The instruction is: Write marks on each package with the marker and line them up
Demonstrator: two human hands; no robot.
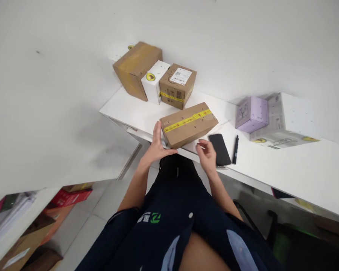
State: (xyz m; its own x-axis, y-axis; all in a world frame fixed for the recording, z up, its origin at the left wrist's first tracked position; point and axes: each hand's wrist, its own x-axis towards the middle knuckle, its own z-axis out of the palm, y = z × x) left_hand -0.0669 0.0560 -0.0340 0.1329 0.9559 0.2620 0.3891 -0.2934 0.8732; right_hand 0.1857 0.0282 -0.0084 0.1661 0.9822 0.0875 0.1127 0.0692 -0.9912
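A brown cardboard box with yellow printed tape along its top lies at an angle near the table's front edge. My left hand grips its left end, fingers up against the side and the thumb along the lower front corner. Just off the box's front right side is my right hand, its fingers loosely bent and apart, with nothing seen in them. A black phone lies beside that hand. To the phone's right is a black marker pen.
Against the wall stand a large brown box, a white avocado-print box and a smaller labelled carton. At right are a purple box and a larger white-and-grey box. The white table ends at my waist; shelved boxes sit lower left.
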